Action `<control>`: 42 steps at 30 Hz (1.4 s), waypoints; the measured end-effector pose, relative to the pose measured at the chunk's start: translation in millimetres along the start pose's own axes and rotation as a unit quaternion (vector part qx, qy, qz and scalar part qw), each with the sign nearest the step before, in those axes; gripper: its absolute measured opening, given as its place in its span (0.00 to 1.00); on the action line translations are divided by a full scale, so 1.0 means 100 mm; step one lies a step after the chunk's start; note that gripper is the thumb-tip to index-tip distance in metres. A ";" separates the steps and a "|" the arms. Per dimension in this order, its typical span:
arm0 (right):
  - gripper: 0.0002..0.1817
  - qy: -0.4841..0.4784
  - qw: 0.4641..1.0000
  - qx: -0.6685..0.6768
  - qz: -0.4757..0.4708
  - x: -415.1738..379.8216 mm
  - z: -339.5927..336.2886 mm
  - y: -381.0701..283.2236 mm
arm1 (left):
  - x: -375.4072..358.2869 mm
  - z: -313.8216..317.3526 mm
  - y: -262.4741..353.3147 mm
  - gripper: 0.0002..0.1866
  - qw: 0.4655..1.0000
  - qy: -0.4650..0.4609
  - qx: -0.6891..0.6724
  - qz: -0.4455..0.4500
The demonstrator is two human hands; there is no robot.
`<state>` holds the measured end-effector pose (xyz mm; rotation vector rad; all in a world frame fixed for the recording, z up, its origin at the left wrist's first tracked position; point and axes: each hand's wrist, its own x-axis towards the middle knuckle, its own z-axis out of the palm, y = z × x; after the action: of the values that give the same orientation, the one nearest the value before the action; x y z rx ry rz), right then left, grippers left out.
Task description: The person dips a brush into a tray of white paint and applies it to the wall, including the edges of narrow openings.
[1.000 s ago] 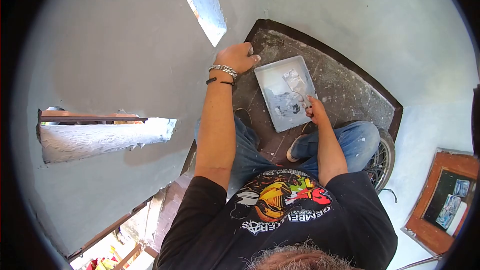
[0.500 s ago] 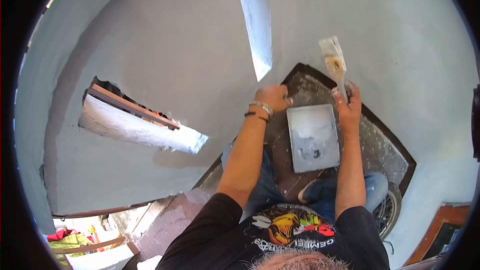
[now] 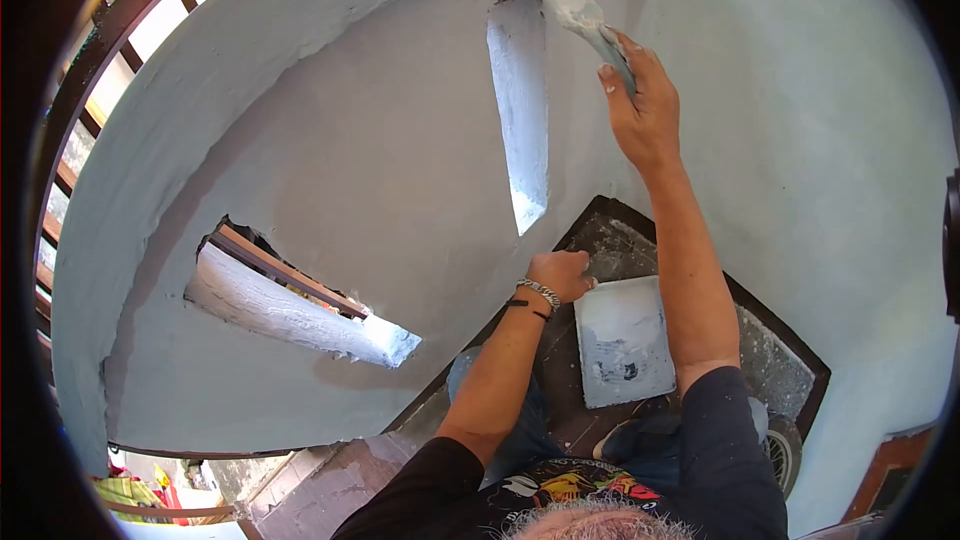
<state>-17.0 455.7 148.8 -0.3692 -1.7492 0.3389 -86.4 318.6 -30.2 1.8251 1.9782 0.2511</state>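
Note:
My right hand (image 3: 648, 105) is raised against the wall and closed around the handle of a wide, paint-smeared paintbrush (image 3: 568, 2). The brush's bristle end is at the wall, by the top of a tall narrow slot (image 3: 520, 120). Lower down, my left hand (image 3: 562, 276) is closed with fingers curled, at the upper left corner of a pale rectangular paint tray (image 3: 628, 330). Whether its fingers grip the tray's rim or something small is hidden. Greyish-white paint and a dark patch show in the tray.
A second slanted slot (image 3: 300, 305) with a brown wooden strip (image 3: 285, 270) cuts through the grey wall (image 3: 390, 140) at left. Dark railing bars (image 3: 130, 50) run along the upper left. Speckled floor (image 3: 780, 360) and a spoked wheel (image 3: 783, 455) lie at lower right.
My right hand has swung the paintbrush up and left from beside the tray to the upper wall. My left hand has come closer to the tray's corner. The view has tilted upward.

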 end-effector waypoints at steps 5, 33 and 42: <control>0.19 -0.023 0.999 0.016 0.028 0.05 0.15 -0.16 | -0.01 -0.03 0.03 0.20 1.000 -0.004 0.008 -0.005; 0.19 -0.004 0.998 -0.053 0.039 -0.02 0.15 0.35 | -0.01 0.00 0.01 0.20 1.000 -0.002 0.009 0.007; 0.19 0.045 0.998 -0.001 0.036 -0.16 0.07 0.42 | -0.01 0.02 0.02 0.20 1.000 -0.001 0.009 0.009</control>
<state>-18.1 486.7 115.8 -0.4430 -1.6518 0.3668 -83.6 317.6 -30.8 1.8528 1.9698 0.2378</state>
